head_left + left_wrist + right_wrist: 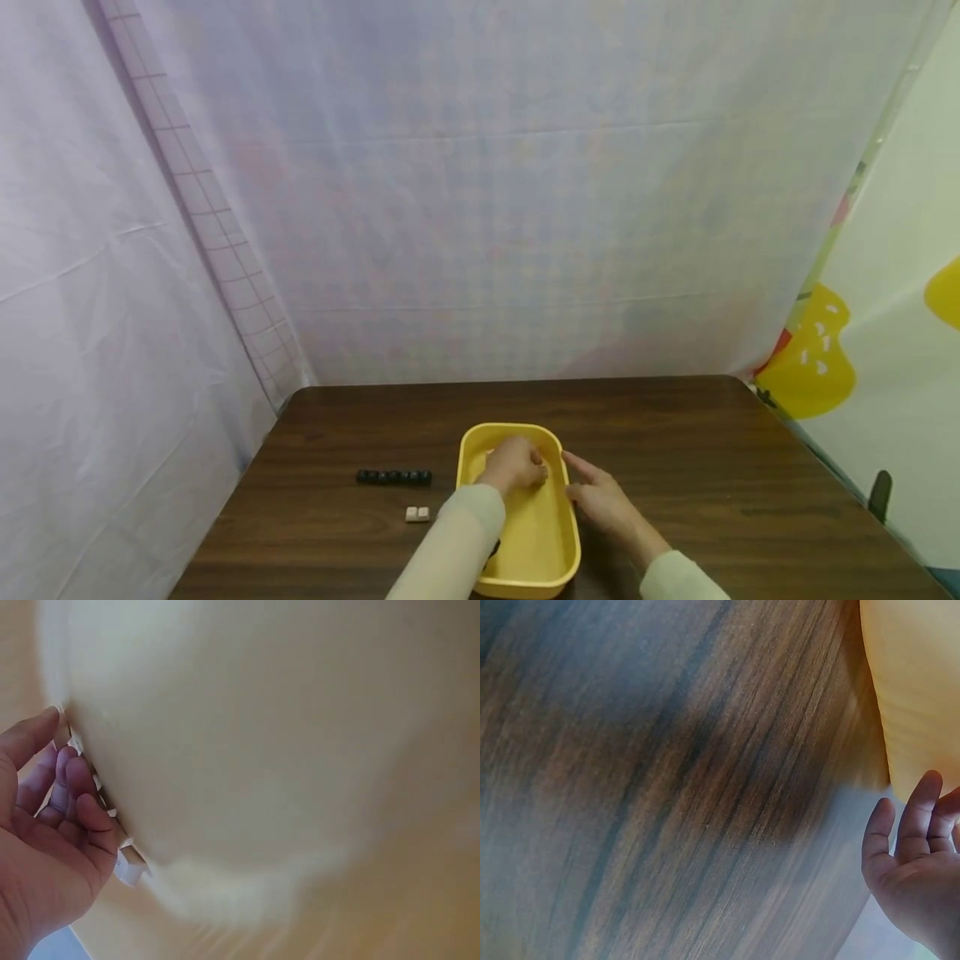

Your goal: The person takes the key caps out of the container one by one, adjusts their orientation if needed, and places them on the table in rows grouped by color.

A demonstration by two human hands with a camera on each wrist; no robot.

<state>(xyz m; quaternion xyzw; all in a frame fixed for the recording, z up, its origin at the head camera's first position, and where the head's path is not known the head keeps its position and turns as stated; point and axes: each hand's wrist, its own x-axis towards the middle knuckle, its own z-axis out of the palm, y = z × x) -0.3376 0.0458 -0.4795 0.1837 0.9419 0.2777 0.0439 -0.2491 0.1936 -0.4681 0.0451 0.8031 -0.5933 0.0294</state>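
Note:
A deep yellow tray (536, 542) stands on the table, and my left hand (514, 463) reaches down inside its far end. In the left wrist view the thumb and fingers of that hand pinch a row of pale keycaps (129, 868), lying along the tray's inner surface. The fingers cover much of the row. My right hand (609, 506) is at the tray's right side, fingertips against the outer wall near the rim. Its fingers look loosely bent in the right wrist view, beside the yellow wall (919, 697).
Left of the tray, a row of black keycaps (393, 477) lies on the dark wood table (675, 433). Nearer me are two white keycaps (417, 514) side by side. A small black piece (493, 547) shows inside the tray, partly behind my left sleeve. Curtains hang behind the table.

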